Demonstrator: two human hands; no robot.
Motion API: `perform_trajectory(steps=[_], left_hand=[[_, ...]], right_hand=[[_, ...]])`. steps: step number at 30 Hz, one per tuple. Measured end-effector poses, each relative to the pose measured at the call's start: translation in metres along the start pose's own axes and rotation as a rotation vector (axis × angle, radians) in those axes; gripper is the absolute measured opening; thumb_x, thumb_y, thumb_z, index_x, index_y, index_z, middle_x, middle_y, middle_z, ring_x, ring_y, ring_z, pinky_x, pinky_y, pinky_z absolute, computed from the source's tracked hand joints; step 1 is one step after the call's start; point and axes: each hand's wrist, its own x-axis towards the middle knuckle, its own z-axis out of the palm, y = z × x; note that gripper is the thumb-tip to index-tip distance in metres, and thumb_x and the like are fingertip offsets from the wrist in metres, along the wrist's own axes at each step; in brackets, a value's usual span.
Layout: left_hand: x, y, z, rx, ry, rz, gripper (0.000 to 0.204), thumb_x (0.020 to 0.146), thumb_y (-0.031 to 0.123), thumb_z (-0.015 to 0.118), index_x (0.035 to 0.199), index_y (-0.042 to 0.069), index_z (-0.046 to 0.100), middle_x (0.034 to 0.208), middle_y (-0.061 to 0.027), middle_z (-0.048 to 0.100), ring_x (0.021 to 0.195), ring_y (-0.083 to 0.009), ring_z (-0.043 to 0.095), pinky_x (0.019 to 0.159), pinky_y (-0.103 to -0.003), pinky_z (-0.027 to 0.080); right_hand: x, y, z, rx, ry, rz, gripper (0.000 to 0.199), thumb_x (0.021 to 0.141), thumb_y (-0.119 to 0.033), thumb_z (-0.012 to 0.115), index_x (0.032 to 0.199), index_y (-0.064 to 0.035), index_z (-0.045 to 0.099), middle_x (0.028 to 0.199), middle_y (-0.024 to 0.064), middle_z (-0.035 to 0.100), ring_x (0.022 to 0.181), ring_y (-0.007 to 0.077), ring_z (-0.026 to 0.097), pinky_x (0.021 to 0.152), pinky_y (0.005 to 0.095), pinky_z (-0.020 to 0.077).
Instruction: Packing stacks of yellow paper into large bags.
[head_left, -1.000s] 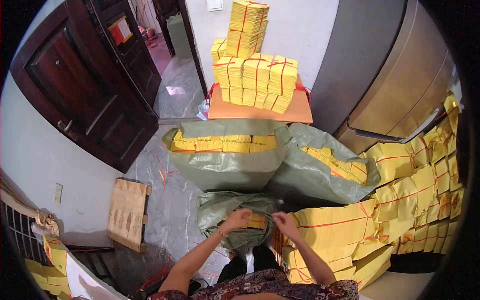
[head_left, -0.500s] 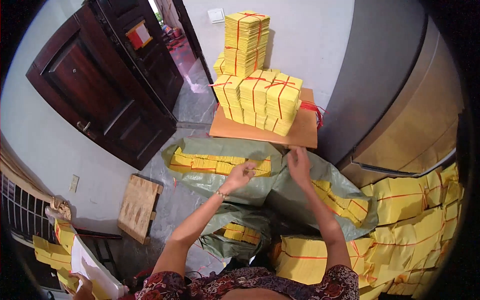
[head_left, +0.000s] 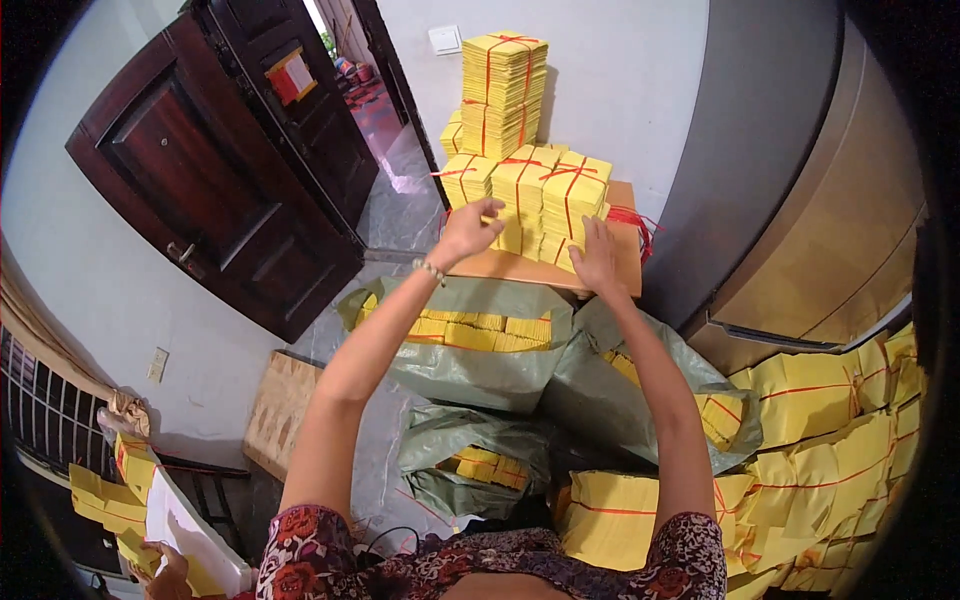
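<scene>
Bundles of yellow paper tied with red string stand on a small orange-brown table (head_left: 625,240) against the wall. A tall stack (head_left: 505,90) rises at the back, with shorter bundles in front. My left hand (head_left: 468,232), wearing a bead bracelet, is open before the front-left bundle (head_left: 466,176), its fingers slightly curved. Fingers stretched up, my right hand (head_left: 596,260) is open at the lower side of the front-right bundle (head_left: 576,190); whether it touches I cannot tell. Below, a green sack (head_left: 470,375) holds rows of yellow paper bundles.
Two more green sacks with yellow bundles lie near: one at the right (head_left: 600,400), a smaller one (head_left: 425,445) nearer me. More tied yellow paper (head_left: 810,385) is piled at right. A wooden board (head_left: 275,410) stands left. Another person's hand (head_left: 170,575) is at lower left.
Both my hands have moved forward and up from above the green sacks to the front of the bundles on the table. The view has shifted slightly.
</scene>
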Motion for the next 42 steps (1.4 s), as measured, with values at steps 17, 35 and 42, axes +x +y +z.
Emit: perform_trajectory(steps=[17,35,42], left_hand=[[0.232,0.057,-0.062,0.72,0.553,0.156,0.088,0.063,0.041,0.079,0.135,0.014,0.036,0.14,-0.0184,0.03,0.126,-0.0393,0.031,0.098,-0.045,0.037],[0.231,0.006,-0.057,0.84,0.682,0.382,0.047,0.081,0.023,0.061,0.125,0.012,0.048,0.127,-0.0112,0.05,0.114,-0.0338,0.047,0.089,-0.043,0.045],[0.168,-0.002,-0.021,0.693,0.865,0.42,0.058,0.076,0.007,0.061,0.13,0.011,0.042,0.133,-0.0151,0.04,0.123,-0.0358,0.037,0.093,-0.046,0.037]], right_hand=[[0.053,0.039,0.037,-0.213,-0.134,-0.02,0.069,0.074,-0.014,0.068,0.135,-0.0074,0.037,0.138,0.0163,0.033,0.132,0.0374,0.022,0.105,0.0478,0.0265],[0.055,0.033,0.036,-0.157,-0.11,-0.042,0.068,0.07,-0.015,0.07,0.131,-0.0055,0.039,0.135,0.0183,0.035,0.129,0.0402,0.027,0.105,0.0478,0.0274],[0.104,0.019,0.044,0.185,0.165,0.033,0.064,0.079,-0.032,0.065,0.127,0.0019,0.04,0.126,0.025,0.041,0.122,0.0415,0.035,0.101,0.0447,0.0306]])
